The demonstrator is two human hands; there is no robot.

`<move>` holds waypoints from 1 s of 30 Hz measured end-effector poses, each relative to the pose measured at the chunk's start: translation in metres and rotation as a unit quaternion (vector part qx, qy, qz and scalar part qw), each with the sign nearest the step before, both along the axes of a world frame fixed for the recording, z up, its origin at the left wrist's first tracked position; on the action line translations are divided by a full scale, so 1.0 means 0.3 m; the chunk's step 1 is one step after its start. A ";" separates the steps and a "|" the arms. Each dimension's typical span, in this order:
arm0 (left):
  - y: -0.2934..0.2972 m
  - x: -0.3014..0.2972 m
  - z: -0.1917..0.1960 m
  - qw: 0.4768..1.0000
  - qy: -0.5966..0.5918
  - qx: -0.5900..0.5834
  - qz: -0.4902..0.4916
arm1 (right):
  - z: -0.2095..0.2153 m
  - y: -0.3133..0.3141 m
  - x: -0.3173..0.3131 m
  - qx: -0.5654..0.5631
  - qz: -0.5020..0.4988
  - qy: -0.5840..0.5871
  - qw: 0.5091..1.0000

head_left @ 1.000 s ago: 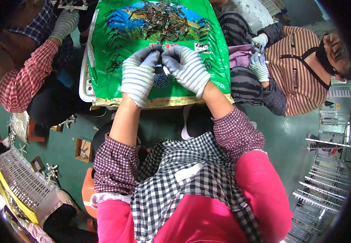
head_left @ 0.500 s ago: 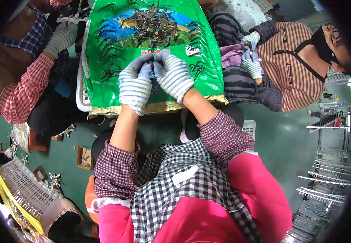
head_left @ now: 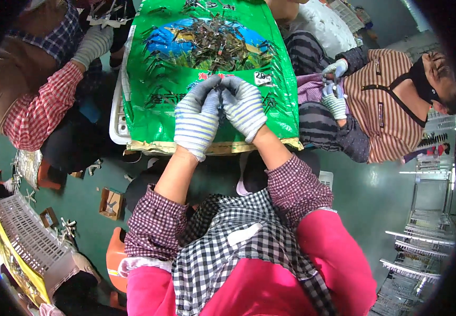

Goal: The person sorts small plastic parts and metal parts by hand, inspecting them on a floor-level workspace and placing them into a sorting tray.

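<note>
— What has changed at the green sack (head_left: 154, 113)?

— The small dark metal piece (head_left: 220, 100) sits a little nearer the sack's front edge than half a second ago, and both gloved hands have drawn closer together over it.

— And the fingers?

— The left hand (head_left: 196, 118) and right hand (head_left: 243, 105) curl shut, fingertips pinching the piece between them above the sack. Behind them on the sack lies a heap of metal pieces (head_left: 220, 42). Beside the sack, a seated person's gloved hands (head_left: 334, 87) work at their lap.
</note>
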State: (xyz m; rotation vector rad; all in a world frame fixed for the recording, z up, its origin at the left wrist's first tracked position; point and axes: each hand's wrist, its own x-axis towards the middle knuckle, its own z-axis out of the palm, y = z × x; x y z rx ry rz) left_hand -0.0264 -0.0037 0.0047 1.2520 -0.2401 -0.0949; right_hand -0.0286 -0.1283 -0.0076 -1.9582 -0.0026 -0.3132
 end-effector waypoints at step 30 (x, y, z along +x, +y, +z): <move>0.022 -0.024 0.076 0.993 0.109 0.027 -0.046 | 0.109 -0.697 0.621 -0.560 -0.118 0.195 0.797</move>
